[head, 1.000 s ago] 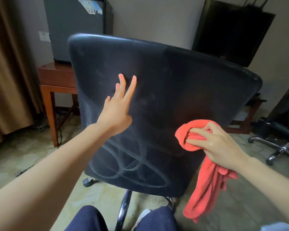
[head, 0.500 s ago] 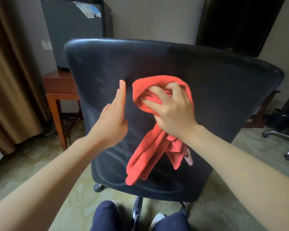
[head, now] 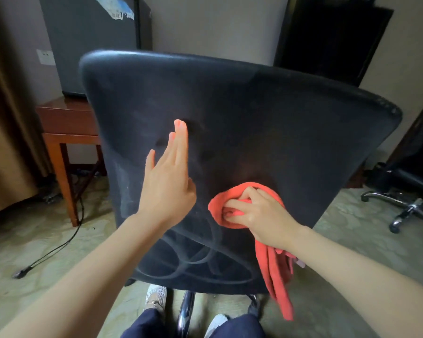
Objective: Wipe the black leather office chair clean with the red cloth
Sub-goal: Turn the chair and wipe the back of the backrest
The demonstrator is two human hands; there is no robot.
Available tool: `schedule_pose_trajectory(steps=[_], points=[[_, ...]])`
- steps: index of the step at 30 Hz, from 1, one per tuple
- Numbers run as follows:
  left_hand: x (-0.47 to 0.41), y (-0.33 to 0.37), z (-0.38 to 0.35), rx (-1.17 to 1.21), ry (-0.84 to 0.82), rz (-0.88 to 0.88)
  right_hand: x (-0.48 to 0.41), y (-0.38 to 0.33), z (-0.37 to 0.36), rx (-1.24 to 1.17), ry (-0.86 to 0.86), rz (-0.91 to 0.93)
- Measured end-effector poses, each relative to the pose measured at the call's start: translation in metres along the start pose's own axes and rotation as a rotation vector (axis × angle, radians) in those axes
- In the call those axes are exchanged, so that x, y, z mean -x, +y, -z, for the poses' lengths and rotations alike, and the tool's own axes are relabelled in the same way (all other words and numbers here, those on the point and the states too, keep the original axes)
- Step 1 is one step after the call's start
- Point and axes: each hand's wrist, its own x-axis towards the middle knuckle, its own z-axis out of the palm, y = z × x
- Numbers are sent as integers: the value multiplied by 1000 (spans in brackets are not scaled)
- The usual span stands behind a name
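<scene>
The back of the black leather office chair (head: pixel 266 123) fills the middle of the view, dusty, with curved wipe marks low on it. My left hand (head: pixel 169 181) rests flat against the backrest, fingers straight and together, holding nothing. My right hand (head: pixel 257 213) presses a bunched red cloth (head: pixel 279 272) against the lower middle of the backrest. The cloth's loose end hangs down past the chair's bottom edge.
A wooden side table (head: pixel 66 128) with a dark box on it stands behind the chair at left, and a black cable (head: pixel 56 247) trails over the floor. A second office chair's chrome base (head: pixel 405 208) is at right. Brown curtains hang at far left. My knees and shoes are below the chair.
My right hand swept the cloth from the right side up to the middle of the backrest, then down to the lower middle. My left hand stayed on the backrest.
</scene>
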Motion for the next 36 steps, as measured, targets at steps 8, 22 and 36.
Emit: schedule_pose_trajectory(steps=[8,22,36], points=[[20,-4,17,137,-116,-190,21,12,22,45,-381,-27],[-21,-33,9,705,370,365,-79,7,91,127,715,-115],[-25,-34,-6,831,486,569,-34,-4,7,-100,272,-82]])
